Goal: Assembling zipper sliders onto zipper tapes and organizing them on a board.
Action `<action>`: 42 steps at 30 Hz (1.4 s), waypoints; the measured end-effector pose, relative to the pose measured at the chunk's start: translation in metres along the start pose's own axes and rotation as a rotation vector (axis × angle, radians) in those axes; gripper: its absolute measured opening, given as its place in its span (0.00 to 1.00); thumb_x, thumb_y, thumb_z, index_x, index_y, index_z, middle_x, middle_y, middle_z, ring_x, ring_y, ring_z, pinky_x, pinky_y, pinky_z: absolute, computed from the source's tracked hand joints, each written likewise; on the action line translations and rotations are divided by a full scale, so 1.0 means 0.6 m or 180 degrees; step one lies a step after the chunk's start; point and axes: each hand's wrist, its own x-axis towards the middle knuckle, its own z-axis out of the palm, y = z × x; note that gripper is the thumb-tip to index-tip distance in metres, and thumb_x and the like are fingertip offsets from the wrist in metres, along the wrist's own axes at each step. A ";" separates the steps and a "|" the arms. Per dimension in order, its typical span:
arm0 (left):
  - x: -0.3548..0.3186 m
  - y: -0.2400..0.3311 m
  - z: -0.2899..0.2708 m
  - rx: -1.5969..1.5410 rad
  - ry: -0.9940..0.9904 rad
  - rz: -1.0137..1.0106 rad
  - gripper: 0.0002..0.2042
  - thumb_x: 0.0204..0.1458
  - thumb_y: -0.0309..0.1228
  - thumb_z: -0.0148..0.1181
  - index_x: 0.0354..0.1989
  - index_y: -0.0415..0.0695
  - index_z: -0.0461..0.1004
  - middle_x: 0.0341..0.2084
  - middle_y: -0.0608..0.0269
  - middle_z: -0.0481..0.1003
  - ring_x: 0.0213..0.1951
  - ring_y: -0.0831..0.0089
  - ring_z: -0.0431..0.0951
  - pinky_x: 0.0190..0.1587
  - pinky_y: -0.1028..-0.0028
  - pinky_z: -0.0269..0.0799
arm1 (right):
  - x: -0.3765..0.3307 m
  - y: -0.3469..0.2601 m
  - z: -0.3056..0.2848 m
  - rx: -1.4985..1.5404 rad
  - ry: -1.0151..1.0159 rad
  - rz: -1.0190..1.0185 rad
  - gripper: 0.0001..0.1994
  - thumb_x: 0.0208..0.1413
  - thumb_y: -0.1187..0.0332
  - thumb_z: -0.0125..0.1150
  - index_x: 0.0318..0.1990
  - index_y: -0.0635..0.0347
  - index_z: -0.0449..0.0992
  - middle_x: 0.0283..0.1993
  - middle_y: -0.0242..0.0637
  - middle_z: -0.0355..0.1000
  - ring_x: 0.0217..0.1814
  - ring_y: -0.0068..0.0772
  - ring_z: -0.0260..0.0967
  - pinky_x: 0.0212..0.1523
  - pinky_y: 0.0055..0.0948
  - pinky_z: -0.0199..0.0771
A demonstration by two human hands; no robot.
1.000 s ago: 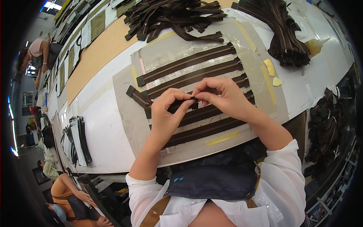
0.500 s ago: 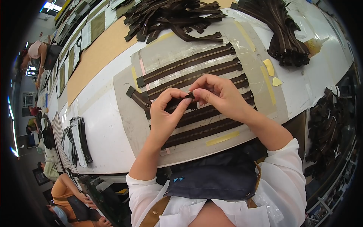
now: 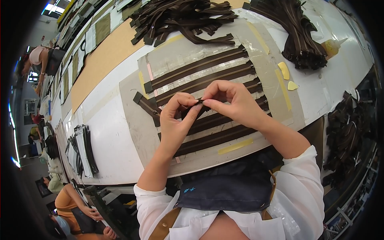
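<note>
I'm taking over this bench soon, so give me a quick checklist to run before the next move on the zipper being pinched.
1. Both hands on the piece: ok. The left hand and right hand pinch the same dark zipper strip between fingertips.
2. Strip lifted off the board: cannot tell, fingers hide it.
3. Other zippers lying straight on the grey board: ok, the top zipper runs flat and parallel.
4. Spare zipper pile apart from the hands: ok.
5. Glue bottle upright: not ok, it lies tilted by a bundle.
</note>
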 end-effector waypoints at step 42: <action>0.003 0.006 -0.009 -0.0430 -0.0255 -0.0968 0.05 0.60 0.27 0.62 0.40 0.40 0.74 0.34 0.74 0.73 0.35 0.88 0.70 0.39 0.84 0.65 | 0.000 -0.005 -0.002 0.0118 -0.0013 0.0259 0.05 0.59 0.72 0.64 0.37 0.65 0.77 0.32 0.25 0.73 0.33 0.11 0.66 0.35 0.15 0.67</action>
